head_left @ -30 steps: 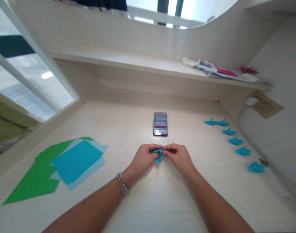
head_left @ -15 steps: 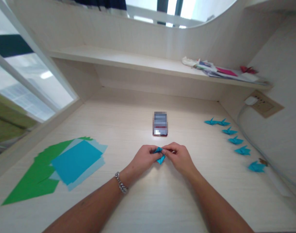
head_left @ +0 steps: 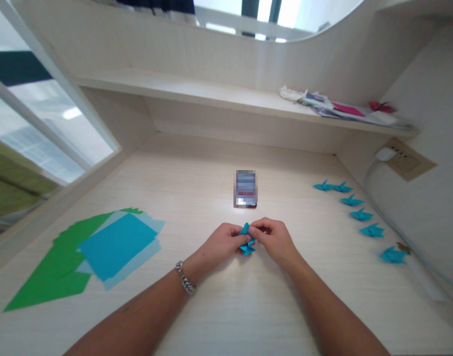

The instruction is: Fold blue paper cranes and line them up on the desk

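Observation:
Between both hands, just in front of the phone, is a small piece of folded blue paper (head_left: 248, 248). My left hand (head_left: 226, 243) pinches its left side between thumb and fingers; a silver chain bracelet (head_left: 185, 278) is round that wrist. With thumb and forefinger together, my right hand (head_left: 272, 238) grips the paper's upper right edge. Part of the paper is hidden behind the thumbs. One point sticks up at the top, and creased flaps spread below. Several finished blue paper cranes (head_left: 361, 214) stand in a line at the right of the desk.
A phone (head_left: 245, 189) lies on the desk (head_left: 197, 173) beyond my hands. At left are blue paper squares (head_left: 117, 247) over fanned green sheets (head_left: 44, 277). A white cable (head_left: 389, 222) runs from the wall socket (head_left: 406, 158). Papers (head_left: 338, 107) rest on the shelf (head_left: 197, 94).
The folded paper has turned and its lower flaps now spread wider, with a point showing higher at the top. Both hands stay in nearly the same place.

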### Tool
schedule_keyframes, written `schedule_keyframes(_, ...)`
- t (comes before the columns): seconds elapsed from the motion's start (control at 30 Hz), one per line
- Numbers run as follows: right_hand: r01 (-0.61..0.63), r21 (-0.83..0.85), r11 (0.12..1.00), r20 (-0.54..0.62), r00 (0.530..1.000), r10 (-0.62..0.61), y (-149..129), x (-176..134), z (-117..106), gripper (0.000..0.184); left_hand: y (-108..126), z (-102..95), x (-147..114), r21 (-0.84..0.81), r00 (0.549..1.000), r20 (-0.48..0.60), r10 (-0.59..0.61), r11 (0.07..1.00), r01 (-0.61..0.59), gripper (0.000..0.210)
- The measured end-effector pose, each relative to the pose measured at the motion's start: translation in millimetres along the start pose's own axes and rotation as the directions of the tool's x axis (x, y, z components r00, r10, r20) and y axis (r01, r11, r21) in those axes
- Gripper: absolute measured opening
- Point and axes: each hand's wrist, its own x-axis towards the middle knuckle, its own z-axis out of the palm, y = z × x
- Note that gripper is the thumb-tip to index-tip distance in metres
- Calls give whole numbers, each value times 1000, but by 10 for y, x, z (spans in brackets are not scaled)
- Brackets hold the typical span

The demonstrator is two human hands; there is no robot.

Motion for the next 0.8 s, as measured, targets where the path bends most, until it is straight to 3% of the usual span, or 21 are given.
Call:
schedule_keyframes(0.23, 15, 7, 1000, -5, 1000, -15, 29, 5, -2, 14, -5, 30, -8, -50, 995, 64, -82, 995, 86, 16)
schedule_keyframes(0.8, -3, 20, 1000, 85, 996, 1, 36, -2, -37, 14, -77, -17, -21, 170, 994, 111, -5, 985, -14, 20)
